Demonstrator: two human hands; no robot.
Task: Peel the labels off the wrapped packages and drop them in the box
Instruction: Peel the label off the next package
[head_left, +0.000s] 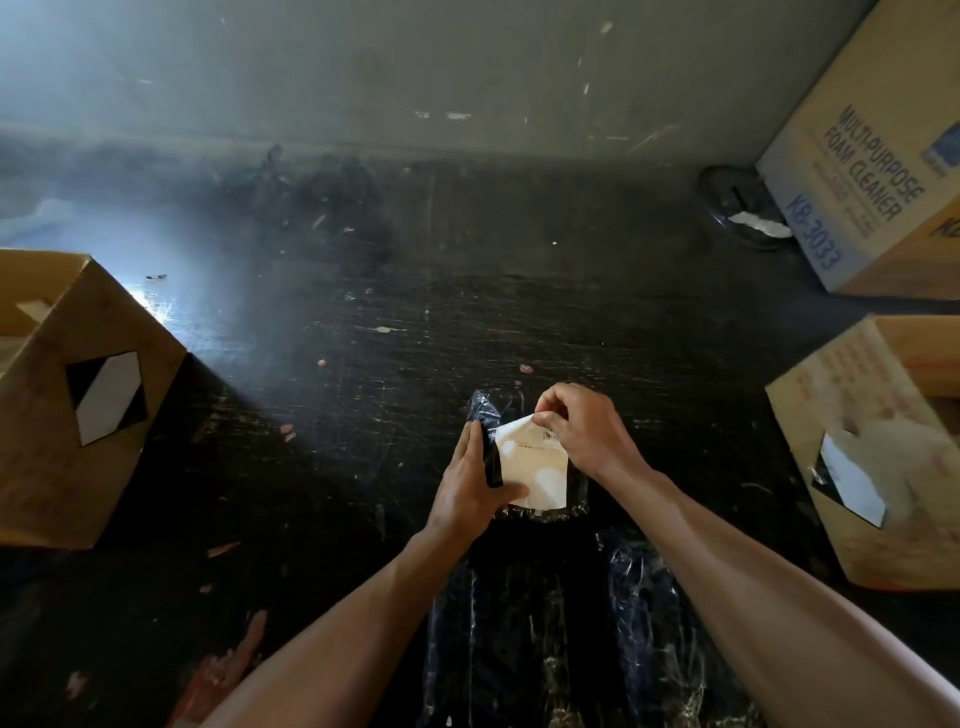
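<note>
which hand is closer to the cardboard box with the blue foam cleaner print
Right. The right hand pinches the white label below that printed cardboard box; the left hand sits farther left.

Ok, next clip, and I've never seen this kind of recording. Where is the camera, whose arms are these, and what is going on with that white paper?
There is no machine here. The single picture comes from a wide-angle camera worn on a person's head, looking forward and down, so the two bare arms reaching in from the bottom are the wearer's own. The left hand steadies a package wrapped in shiny black plastic on a dark, scratched surface. The right hand pinches the top corner of the white label and has it lifted, mid-peel. More black-wrapped packages lie nearer the person. Open cardboard boxes stand at the left and right, and a printed carton sits at the far right.
</note>
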